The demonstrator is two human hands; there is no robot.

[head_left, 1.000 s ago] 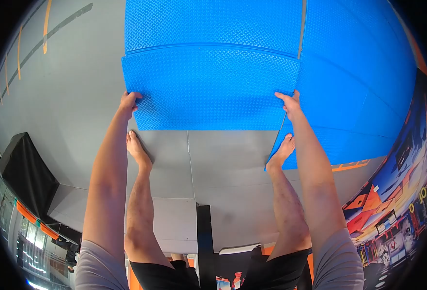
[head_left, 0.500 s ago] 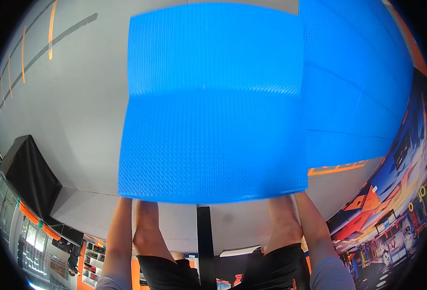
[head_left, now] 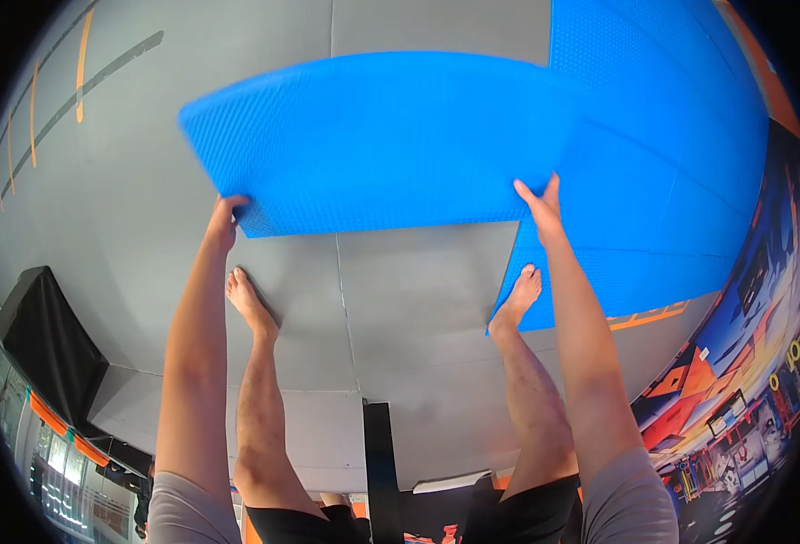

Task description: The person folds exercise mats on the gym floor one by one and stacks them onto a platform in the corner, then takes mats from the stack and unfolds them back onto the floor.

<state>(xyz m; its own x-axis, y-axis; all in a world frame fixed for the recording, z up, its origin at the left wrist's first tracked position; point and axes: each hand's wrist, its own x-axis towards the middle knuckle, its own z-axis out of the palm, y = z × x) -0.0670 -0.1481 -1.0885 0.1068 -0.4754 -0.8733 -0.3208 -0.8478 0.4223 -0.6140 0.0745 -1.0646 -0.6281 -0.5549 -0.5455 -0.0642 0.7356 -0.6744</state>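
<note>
A blue textured foam mat (head_left: 386,136) is stretched between my two outstretched arms, tilted, with its near edge toward me. My left hand (head_left: 227,216) is closed on the mat's near left corner, thumb on the top face and fingers mostly hidden. At the near right corner, my right hand (head_left: 543,208) grips the mat, thumb on the upper side. The mat's right end overlaps, in my view, the larger blue matting (head_left: 663,172) on the floor, so that end's outline is hard to make out.
My bare feet stand apart, the left foot (head_left: 250,304) on grey flooring (head_left: 418,299), the right foot (head_left: 519,299) at the blue matting's edge. A black padded block (head_left: 51,335) lies at left. A black post (head_left: 378,471) is between my legs. A colourful mural wall (head_left: 690,363) runs along the right.
The held mat has swung down and away from me, from covering most of the view to a tilted, foreshortened strip. My hands and feet have come into sight.
</note>
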